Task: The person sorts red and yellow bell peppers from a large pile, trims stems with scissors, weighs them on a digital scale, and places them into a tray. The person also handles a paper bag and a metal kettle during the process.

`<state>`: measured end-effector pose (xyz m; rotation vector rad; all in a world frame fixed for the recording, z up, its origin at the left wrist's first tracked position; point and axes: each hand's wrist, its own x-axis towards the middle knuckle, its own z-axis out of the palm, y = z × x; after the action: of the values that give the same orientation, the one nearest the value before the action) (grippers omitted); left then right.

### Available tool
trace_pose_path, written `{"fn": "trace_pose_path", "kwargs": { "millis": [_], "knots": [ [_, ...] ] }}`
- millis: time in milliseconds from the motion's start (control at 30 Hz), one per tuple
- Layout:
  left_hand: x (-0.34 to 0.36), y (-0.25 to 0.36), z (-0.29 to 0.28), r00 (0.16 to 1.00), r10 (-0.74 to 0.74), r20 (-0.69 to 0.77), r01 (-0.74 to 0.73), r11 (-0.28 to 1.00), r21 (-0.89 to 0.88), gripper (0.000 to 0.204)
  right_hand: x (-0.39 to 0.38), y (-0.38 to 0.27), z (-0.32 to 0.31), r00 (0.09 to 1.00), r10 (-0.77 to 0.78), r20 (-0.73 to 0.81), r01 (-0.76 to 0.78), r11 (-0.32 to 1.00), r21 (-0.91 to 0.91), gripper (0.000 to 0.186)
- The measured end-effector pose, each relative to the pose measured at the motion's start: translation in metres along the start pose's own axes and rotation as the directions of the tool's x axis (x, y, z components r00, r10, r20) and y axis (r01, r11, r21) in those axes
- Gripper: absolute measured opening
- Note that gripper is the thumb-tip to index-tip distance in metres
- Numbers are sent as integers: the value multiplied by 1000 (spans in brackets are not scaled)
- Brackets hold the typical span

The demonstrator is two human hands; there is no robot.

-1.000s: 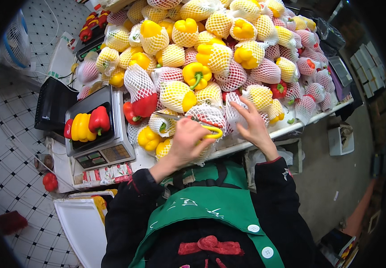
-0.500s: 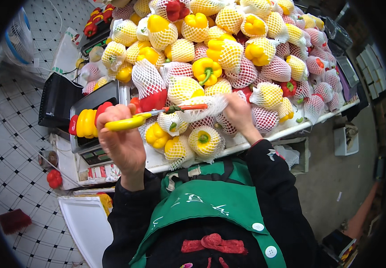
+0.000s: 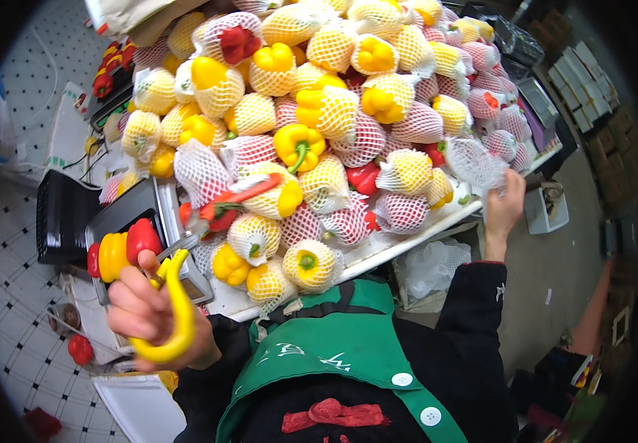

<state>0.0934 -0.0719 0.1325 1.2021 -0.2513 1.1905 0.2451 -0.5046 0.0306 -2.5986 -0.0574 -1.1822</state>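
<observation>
My left hand is closed round the yellow handles of a pair of scissors, smeared by motion, at the left of the pile. From near their tips a flat orange-red strip runs over the peppers; what it is I cannot make out. My right hand pinches an empty white foam net sleeve at the table's right edge. Between the hands are bell peppers, many in white foam nets, such as a bare-topped yellow pepper and a netted yellow pepper.
A white-edged table bears the heap. Loose red and yellow peppers lie on a scale at the left. Below the table's front edge, a bin holds white netting. A white box stands on the floor at the right.
My right hand has swung right with the net sleeve, away from the pile's middle. My left hand has drawn back down and left with the scissors. The view has shifted.
</observation>
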Motion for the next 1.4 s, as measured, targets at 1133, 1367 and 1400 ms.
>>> {"fn": "trace_pose_path", "kwargs": {
  "millis": [1133, 1367, 1400],
  "knots": [
    [-116, -105, 86, 612, -232, 756, -361, 769, 528, 42, 42, -72, 34, 869, 301, 392, -404, -24, 914, 11],
    [-149, -132, 114, 493, -369, 788, -425, 688, 589, 57, 0, -17, 77, 889, 360, 284, -453, 589, 670, 20],
    [-152, -136, 112, 494, -363, 790, -469, 653, 594, 57, -8, -2, 80, 851, 454, 263, -507, 583, 635, 20]
  ]
}}
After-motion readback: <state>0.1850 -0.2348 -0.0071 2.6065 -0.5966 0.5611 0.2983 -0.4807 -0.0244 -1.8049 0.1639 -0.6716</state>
